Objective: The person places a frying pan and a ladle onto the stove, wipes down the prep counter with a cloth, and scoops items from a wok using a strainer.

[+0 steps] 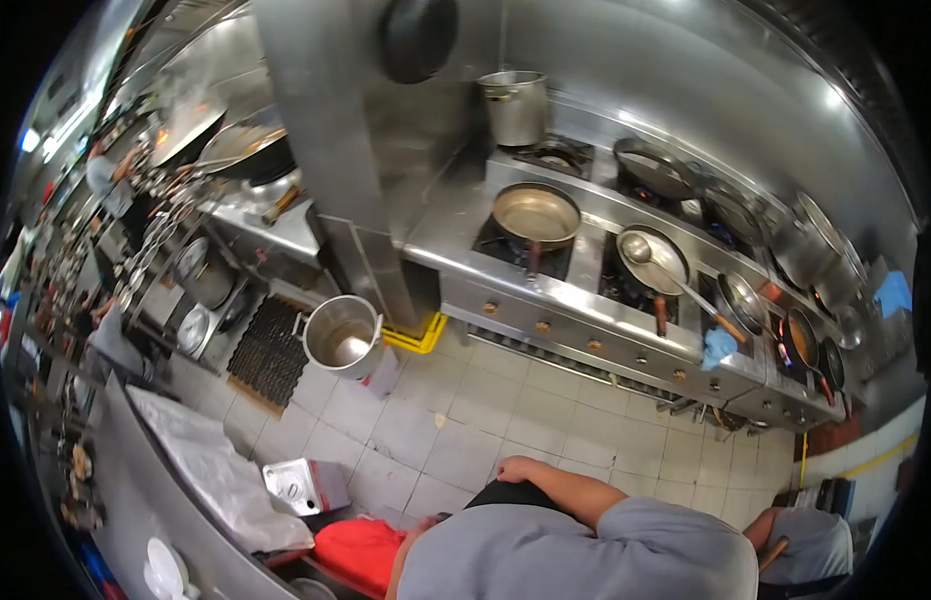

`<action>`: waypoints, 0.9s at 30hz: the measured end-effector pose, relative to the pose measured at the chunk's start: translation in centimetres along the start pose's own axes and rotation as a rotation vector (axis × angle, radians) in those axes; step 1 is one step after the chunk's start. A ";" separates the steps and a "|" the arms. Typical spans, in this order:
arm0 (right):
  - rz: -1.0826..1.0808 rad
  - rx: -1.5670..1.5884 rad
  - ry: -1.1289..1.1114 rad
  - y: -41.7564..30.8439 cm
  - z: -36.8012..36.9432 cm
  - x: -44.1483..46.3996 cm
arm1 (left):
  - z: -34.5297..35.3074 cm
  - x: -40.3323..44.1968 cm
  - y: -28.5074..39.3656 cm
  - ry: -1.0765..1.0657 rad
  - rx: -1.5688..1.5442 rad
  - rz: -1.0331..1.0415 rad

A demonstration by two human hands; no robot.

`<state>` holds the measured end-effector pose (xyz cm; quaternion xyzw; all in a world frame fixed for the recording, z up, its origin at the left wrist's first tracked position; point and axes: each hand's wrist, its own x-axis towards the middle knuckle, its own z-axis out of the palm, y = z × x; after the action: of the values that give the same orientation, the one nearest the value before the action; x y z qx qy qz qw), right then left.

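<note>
At the bottom of the head view, my grey-shirted torso shows above something black at the waist. My right hand [515, 468] sits in front of the waist with its fingers curled in; whatever it may hold is hidden. The hand is apart from the stove. My left hand [425, 524] is small and blurred beside a bright red item [360, 553], and its fingers cannot be made out. A metal container with a lid [292, 487] stands on the floor beyond the red item.
Along the stove [565, 290] ahead are a shallow pan [537, 212], a frying pan with a ladle [637, 250], and a tall stockpot [515, 105]. A large pot [342, 335] stands left of it. Co-workers are at far left [110, 180] and lower right [810, 545]. Tiled floor [545, 400] lies between.
</note>
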<state>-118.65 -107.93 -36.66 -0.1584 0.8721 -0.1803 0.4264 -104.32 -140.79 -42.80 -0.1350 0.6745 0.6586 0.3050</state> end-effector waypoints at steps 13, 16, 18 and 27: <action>0.183 0.221 0.203 17.3 -4.7 -6.6 | 1.8 1.4 14.5 0.245 0.497 -0.287; 0.247 0.342 0.214 21.3 -6.7 -10.4 | 4.9 4.5 15.4 0.150 0.527 -0.286; 0.299 0.454 0.212 22.2 -6.1 -11.8 | 3.8 10.5 8.0 0.123 0.698 -0.100; 0.378 1.740 1.150 29.2 -7.0 -20.5 | 8.9 12.9 20.9 0.032 0.589 -0.127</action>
<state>-115.80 -72.04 -31.69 0.4487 0.5238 -0.7214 -0.0626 -124.49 -127.33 -33.12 -0.0929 0.8315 0.4118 0.3610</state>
